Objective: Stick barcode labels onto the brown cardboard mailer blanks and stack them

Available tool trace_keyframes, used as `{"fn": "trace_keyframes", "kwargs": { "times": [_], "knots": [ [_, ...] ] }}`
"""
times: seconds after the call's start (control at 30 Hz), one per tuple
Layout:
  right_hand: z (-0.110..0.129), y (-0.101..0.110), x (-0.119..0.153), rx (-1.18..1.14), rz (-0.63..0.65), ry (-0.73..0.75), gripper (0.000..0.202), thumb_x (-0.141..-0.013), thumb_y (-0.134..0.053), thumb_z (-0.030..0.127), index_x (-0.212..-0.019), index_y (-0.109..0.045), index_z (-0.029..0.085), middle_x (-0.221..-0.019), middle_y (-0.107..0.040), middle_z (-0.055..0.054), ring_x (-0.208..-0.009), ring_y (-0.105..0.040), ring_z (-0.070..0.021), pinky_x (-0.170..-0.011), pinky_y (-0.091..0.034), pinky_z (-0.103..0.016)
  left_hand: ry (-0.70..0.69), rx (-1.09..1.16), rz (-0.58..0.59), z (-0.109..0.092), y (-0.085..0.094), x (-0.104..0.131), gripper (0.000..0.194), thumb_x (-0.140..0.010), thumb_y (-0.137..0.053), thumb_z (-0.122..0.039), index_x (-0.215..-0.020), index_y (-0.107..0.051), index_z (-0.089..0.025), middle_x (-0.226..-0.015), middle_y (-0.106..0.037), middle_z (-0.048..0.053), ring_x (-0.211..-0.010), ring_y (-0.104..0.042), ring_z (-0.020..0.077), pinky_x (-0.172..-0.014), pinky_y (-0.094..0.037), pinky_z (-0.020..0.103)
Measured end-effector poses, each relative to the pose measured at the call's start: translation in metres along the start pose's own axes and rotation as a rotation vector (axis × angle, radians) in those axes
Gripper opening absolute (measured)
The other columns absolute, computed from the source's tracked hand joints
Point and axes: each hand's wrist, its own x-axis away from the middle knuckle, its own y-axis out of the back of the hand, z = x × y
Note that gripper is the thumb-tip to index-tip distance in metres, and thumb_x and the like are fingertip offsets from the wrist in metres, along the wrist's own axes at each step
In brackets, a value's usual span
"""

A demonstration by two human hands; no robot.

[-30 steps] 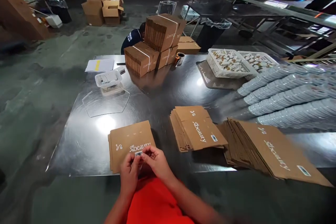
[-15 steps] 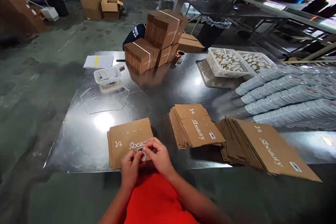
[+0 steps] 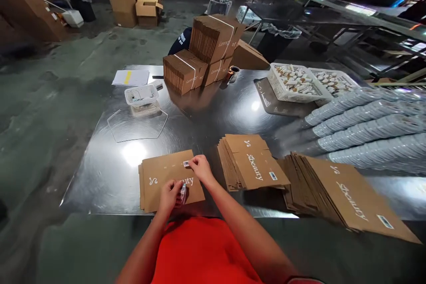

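Flat brown cardboard pieces point(image 3: 159, 193) with white lettering lie stacked at the table's near edge. My left hand point(image 3: 170, 195) pinches a small strip of stickers point(image 3: 183, 194) over the lower part of the top piece, covering some of the lettering. Up and to the right, my right hand point(image 3: 200, 168) holds a small white and dark sticker point(image 3: 186, 164) at the top piece's upper right. Whether that sticker touches the cardboard I cannot tell.
To the right are two more cardboard stacks point(image 3: 254, 164), point(image 3: 359, 195), with stickers on top. Tied cardboard bundles point(image 3: 184, 71), a white tub point(image 3: 141, 95), white baskets point(image 3: 296, 82) and rows of stacked clear plastic pieces point(image 3: 376, 144) stand farther off.
My right hand has moved up and away from my left hand, with a sticker now at its fingertips. My left hand still holds the strip. The view has shifted slightly.
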Motion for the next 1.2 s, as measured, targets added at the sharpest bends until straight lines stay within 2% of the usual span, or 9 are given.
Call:
{"fn": "trace_keyframes", "kwargs": {
  "times": [0.27, 0.67, 0.87, 1.1, 1.2],
  "knots": [
    [-0.004, -0.004, -0.001, 0.025, -0.041, -0.02, 0.014, -0.068, -0.058, 0.02, -0.055, -0.061, 0.015, -0.08, -0.057, -0.004, -0.076, -0.054, -0.014, -0.074, -0.043, -0.024, 0.024, 0.012, 0.008, 0.002, 0.002, 0.0, 0.05, -0.062, -0.063, -0.063, -0.051, -0.046, -0.017, -0.047, -0.044, -0.004, -0.045, -0.037, 0.0079, -0.044, -0.031, 0.021],
    [-0.002, -0.01, 0.002, 0.118, -0.041, -0.016, 0.015, -0.074, -0.054, 0.015, -0.06, -0.059, 0.014, -0.085, -0.052, -0.005, -0.081, -0.053, -0.0154, -0.081, -0.042, -0.028, 0.035, 0.027, 0.014, -0.008, 0.001, 0.004, 0.052, -0.058, -0.064, -0.066, -0.051, -0.046, -0.017, -0.046, -0.043, -0.005, -0.042, -0.037, 0.0076, -0.043, -0.03, 0.021],
    [0.0, -0.012, 0.005, 0.211, -0.059, -0.003, 0.017, -0.077, -0.053, 0.013, -0.061, -0.059, 0.015, -0.089, -0.05, -0.006, -0.08, -0.052, -0.0139, -0.078, -0.04, -0.026, 0.026, 0.015, 0.003, -0.006, 0.002, 0.003, 0.053, -0.058, -0.065, -0.066, -0.05, -0.047, -0.017, -0.047, -0.044, -0.004, -0.046, -0.038, 0.008, -0.045, -0.031, 0.021],
    [0.002, -0.012, 0.008, 0.388, -0.077, 0.009, 0.015, -0.077, -0.065, 0.028, -0.07, -0.061, 0.016, -0.092, -0.053, -0.006, -0.08, -0.053, -0.0162, -0.072, -0.039, -0.027, 0.016, -0.023, 0.004, -0.007, 0.0, 0.007, 0.053, -0.06, -0.063, -0.067, -0.051, -0.047, -0.017, -0.046, -0.042, -0.005, -0.043, -0.037, 0.0082, -0.044, -0.031, 0.021],
    [0.001, -0.011, 0.008, 0.362, -0.066, -0.022, 0.015, -0.077, -0.066, 0.029, -0.072, -0.059, 0.017, -0.088, -0.054, -0.004, -0.073, -0.052, -0.014, -0.066, -0.036, -0.025, 0.003, -0.044, 0.0, -0.006, -0.001, 0.009, 0.054, -0.06, -0.063, -0.068, -0.053, -0.049, -0.016, -0.048, -0.045, -0.004, -0.044, -0.039, 0.0091, -0.043, -0.032, 0.022]
  ]
}}
